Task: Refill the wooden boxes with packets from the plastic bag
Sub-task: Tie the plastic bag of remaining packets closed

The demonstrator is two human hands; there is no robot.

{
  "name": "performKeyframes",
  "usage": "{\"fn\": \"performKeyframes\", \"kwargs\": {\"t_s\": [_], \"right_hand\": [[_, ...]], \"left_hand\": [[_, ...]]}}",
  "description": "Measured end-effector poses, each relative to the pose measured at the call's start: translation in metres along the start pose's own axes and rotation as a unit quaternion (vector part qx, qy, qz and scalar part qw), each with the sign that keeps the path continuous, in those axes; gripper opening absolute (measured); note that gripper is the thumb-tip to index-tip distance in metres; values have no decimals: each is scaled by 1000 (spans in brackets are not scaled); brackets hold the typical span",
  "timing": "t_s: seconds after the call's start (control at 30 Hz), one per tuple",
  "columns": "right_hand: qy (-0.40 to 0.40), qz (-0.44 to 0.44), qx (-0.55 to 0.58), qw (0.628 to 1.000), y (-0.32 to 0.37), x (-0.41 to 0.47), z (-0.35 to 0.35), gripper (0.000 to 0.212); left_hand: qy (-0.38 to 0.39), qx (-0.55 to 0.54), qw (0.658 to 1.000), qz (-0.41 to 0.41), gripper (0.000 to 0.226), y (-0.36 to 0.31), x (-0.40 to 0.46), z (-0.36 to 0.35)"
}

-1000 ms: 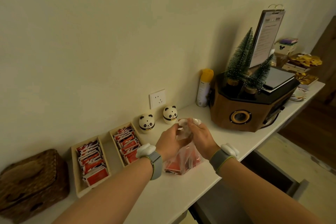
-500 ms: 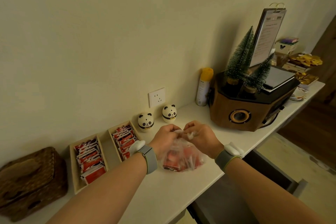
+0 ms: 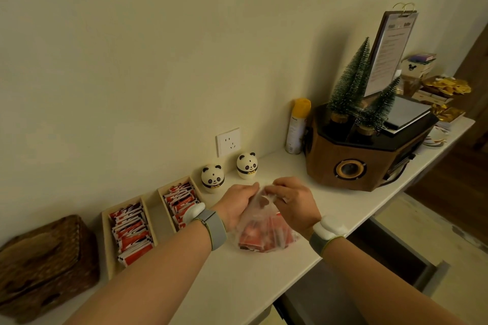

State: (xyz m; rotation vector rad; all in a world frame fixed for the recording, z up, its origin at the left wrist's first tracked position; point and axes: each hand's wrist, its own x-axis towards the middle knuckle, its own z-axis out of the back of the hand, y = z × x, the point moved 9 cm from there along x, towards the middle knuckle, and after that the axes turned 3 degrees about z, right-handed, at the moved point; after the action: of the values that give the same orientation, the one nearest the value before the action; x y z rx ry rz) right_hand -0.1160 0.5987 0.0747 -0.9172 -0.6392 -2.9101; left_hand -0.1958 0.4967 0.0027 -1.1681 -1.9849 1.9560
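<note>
Far out to the left of the left hand [image 3: 239, 203] sits a brown basket [image 3: 45, 261]. Closer in are two wooden boxes, the far box [image 3: 126, 232] and then the near box [image 3: 179, 203]. Both are long and thin, and they point from the wall toward the front edge of the shelf [image 3: 237, 280]. Both already hold rows of red and white packets, so I think the filling has not begun. The near box is just beside the left wrist, and the left hand is the closer one to both boxes.

Two panda toys [image 3: 212, 179] stand just behind the hands, by the wall.

The bag [image 3: 264, 232] lies on the shelf right between the two hands, with red packets inside. The left hand grips the left side of its top, fingers curled on the plastic. The right hand [image 3: 293, 200] pinches the top from the right side. The hands nearly meet over the mouth of the bag. I guess they are trying to open it. To fill a box, a packet must travel left, past the left hand.

I cannot tell if the mouth is open yet, because the fingers and crinkly plastic hide it. The left wrist also covers the front end of the near box. Off to the right of the right hand stands a wooden speaker [image 3: 364, 155].
</note>
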Motion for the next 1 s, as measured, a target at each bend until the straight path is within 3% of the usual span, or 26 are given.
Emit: {"fn": "performKeyframes", "kwargs": {"t_s": [0.2, 0.37, 0.57, 0.67, 0.83, 0.9, 0.97, 1.0], "right_hand": [[16, 11, 35, 999, -3, -1, -2, 21], [49, -5, 56, 997, -3, -3, -4, 17], [69, -82, 77, 991, -26, -14, -5, 16], [97, -125, 64, 985, -47, -32, -9, 20], [136, -183, 32, 973, -81, -63, -17, 24], [164, -205, 7, 965, -92, -71, -24, 25], [184, -229, -2, 956, -100, -75, -33, 25], [186, -239, 1, 953, -103, -76, -36, 24]], "left_hand": [[43, -124, 991, 39, 8, 6, 3, -8], [32, -83, 993, 76, 11, 9, 1, -12], [-81, -62, 992, 79, 16, 13, 11, 13], [-142, 11, 987, 67, 17, 13, 15, 36], [-186, -25, 978, 93, 9, 23, 13, 54], [-187, 21, 978, 94, 12, 28, 14, 53], [-188, 183, 963, 64, 20, 25, 16, 52], [-188, 288, 938, 41, 22, 20, 18, 50]]}}
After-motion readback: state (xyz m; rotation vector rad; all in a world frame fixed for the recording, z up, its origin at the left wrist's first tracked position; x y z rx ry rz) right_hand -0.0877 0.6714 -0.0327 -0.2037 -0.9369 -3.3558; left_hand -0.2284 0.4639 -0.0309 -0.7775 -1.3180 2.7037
